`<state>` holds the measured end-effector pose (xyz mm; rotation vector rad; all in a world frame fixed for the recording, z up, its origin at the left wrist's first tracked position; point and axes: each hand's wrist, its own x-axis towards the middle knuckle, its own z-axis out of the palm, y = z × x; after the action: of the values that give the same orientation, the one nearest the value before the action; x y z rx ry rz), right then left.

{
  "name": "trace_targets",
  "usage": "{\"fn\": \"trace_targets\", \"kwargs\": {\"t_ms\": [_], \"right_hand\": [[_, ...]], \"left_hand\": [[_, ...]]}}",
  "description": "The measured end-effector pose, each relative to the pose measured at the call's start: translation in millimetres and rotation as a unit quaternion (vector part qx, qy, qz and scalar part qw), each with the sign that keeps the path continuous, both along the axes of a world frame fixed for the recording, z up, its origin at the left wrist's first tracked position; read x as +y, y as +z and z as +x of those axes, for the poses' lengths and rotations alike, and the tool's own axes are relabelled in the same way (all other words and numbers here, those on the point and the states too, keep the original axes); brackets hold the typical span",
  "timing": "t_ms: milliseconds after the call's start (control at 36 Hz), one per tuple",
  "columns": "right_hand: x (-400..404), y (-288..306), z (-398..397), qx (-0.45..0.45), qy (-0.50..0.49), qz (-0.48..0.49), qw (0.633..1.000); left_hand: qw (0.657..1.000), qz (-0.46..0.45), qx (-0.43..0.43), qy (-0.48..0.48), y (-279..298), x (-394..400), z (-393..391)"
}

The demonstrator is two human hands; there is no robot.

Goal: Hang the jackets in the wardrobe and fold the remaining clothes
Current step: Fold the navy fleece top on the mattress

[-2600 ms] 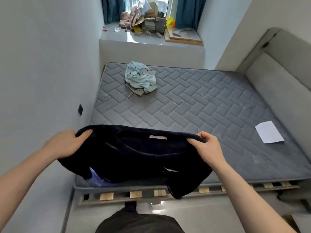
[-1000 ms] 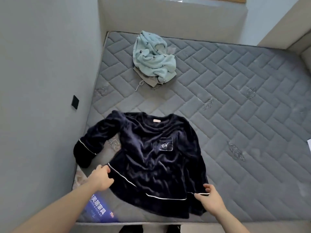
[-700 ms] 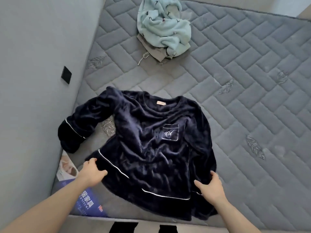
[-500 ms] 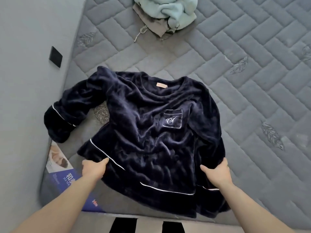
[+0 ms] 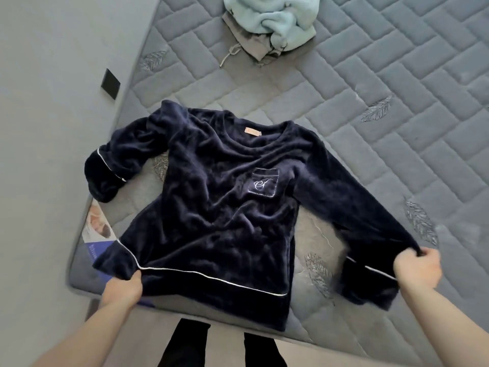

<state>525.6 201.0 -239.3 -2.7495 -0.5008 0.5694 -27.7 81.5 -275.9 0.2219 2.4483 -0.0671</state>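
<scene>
A dark navy velvet top (image 5: 219, 215) with white piping and a chest pocket lies face up near the front edge of the grey quilted mattress (image 5: 370, 133). My left hand (image 5: 124, 287) pinches its hem at the lower left corner. My right hand (image 5: 418, 268) grips the cuff of its right sleeve, drawn out to the right away from the body. The other sleeve lies bent and bunched by the wall. A crumpled light blue garment (image 5: 272, 19) rests on a grey garment (image 5: 251, 42) at the far end.
A grey wall (image 5: 47, 128) with a black socket plate (image 5: 110, 83) runs along the mattress's left side. A printed label (image 5: 98, 234) shows on the mattress corner under the top. My dark trouser legs (image 5: 185, 345) stand at the bed's front edge.
The top went from held up in both hands to spread flat on the mattress. My right hand has since pulled the right sleeve out sideways; my left hand stays on the hem.
</scene>
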Motion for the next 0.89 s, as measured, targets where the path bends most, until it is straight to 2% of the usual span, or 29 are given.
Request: {"fn": "trace_targets", "kwargs": {"t_ms": [111, 222, 278, 333, 417, 528, 611, 722, 833, 889], "right_hand": [[24.5, 18.2, 18.6, -0.044, -0.022, 0.116, 0.992], [32.6, 23.8, 8.6, -0.024, 0.016, 0.152, 0.988], [25.1, 17.1, -6.3, 0.023, 0.075, 0.089, 0.993], [11.3, 5.0, -30.7, 0.114, 0.144, -0.011, 0.983], [-19.1, -16.0, -80.3, 0.246, 0.234, -0.143, 0.93], [-63.9, -41.3, -152.3, 0.321, 0.277, -0.228, 0.877], [-90.7, -51.3, -188.2, 0.297, 0.287, -0.256, 0.874], [-109.1, -49.9, -196.8, 0.253, 0.278, -0.301, 0.876], [-116.7, -37.1, -183.0, 0.237, 0.246, -0.352, 0.871], [-114.0, -28.0, -180.6, 0.225, 0.226, -0.349, 0.881]], "left_hand": [[0.998, -0.049, -0.027, -0.033, -0.1, -11.1, -6.8], [0.973, -0.159, -0.033, -0.163, 8.3, -16.0, -14.8], [0.96, -0.177, -0.015, -0.217, 12.3, -13.8, -21.0], [0.95, -0.176, -0.009, -0.256, 15.1, -8.1, -26.3], [0.933, -0.195, -0.022, -0.302, 14.6, 2.7, -32.0], [0.92, -0.206, -0.053, -0.329, 5.6, 8.6, -36.9], [0.911, -0.215, -0.071, -0.345, 2.8, 6.9, -39.1], [0.899, -0.227, -0.11, -0.358, 2.9, 0.5, -46.9], [0.849, -0.294, -0.201, -0.391, 5.5, 11.1, -62.1], [0.838, -0.315, -0.227, -0.384, 6.1, 26.5, -71.1]]}}
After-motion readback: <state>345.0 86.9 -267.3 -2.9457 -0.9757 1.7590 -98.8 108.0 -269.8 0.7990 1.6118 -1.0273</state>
